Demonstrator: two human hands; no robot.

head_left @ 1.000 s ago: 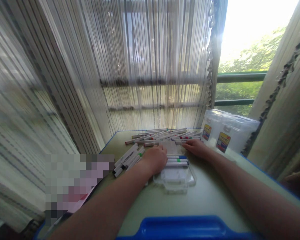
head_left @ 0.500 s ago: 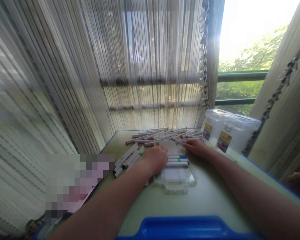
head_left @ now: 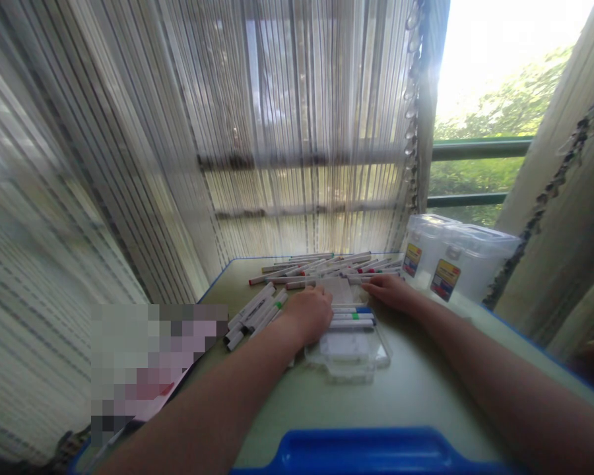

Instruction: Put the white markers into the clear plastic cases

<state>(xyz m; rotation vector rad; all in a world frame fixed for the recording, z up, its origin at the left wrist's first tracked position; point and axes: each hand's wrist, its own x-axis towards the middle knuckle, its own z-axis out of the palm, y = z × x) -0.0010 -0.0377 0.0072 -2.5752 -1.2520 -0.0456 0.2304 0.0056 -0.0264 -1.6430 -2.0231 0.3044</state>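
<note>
My left hand [head_left: 311,315] lies over the left side of a clear plastic case [head_left: 346,349], its fingers curled at the left ends of several white markers [head_left: 352,323] inside it; what the fingertips touch is hidden. My right hand [head_left: 386,290] rests at the case's upper right, fingers bent together near its edge, and anything between them is too small to make out. Left of my left hand lies a group of loose markers [head_left: 257,313], some with black ends and one with a green band. Behind the case spreads a pile of more markers [head_left: 321,266].
Two clear lidded boxes [head_left: 468,260] with yellow and blue labels stand at the table's back right. A blue tray-like edge [head_left: 361,448] is at the near side of the pale table [head_left: 406,396]. Curtains [head_left: 297,132] hang behind; a blurred-out patch covers the left.
</note>
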